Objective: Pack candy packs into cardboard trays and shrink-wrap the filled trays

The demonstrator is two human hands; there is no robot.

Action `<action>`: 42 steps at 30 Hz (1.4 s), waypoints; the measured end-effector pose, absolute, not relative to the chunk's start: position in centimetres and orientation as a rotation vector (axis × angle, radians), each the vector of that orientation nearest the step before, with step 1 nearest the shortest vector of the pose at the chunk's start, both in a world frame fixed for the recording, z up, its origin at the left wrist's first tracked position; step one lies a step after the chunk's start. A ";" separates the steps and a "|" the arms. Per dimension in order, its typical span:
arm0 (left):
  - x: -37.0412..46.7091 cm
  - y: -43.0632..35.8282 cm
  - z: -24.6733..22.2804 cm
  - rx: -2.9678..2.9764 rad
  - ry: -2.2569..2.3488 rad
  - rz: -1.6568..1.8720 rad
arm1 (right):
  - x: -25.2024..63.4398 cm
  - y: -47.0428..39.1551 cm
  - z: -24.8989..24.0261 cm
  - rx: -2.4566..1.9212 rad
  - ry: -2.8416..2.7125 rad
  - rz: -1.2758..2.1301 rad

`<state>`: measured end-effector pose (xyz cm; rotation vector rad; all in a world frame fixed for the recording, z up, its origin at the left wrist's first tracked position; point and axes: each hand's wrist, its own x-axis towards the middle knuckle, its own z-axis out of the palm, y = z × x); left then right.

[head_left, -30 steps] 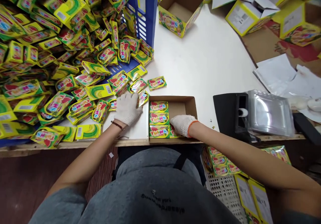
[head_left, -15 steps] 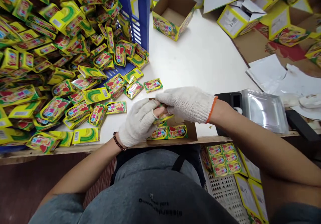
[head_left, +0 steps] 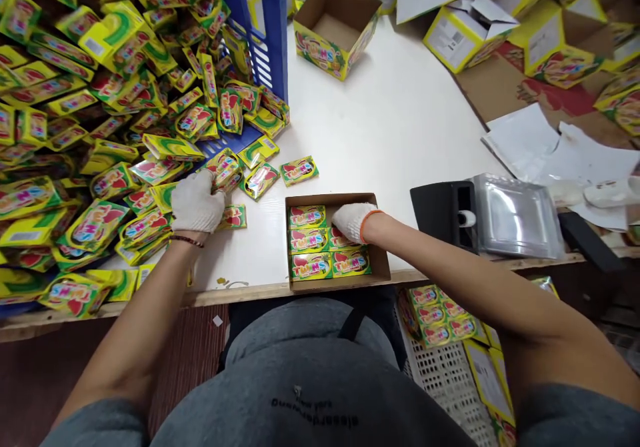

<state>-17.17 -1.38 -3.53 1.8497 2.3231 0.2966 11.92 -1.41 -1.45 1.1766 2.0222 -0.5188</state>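
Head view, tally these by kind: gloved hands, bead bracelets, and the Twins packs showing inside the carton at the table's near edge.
Gloved hands: 2 (left hand, right hand)
Bead bracelet: 1
Twins packs showing in the carton: 5, one partly covered; any fully under the right hand can't be counted
Total: 8

Left hand (head_left: pixel 199 203) gloved, back uppermost, fingers bent, left forearm (head_left: pixel 159 320) slanting forward and inward, right hand (head_left: pixel 351 222) gloved, fingertips hidden, right forearm (head_left: pixel 450 270) angled inward, the two well apart.
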 end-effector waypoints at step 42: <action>-2.6 -9.5 -1.1 2.681 1.171 -0.416 | 13.6 -3.0 1.0 1.319 2.294 -0.076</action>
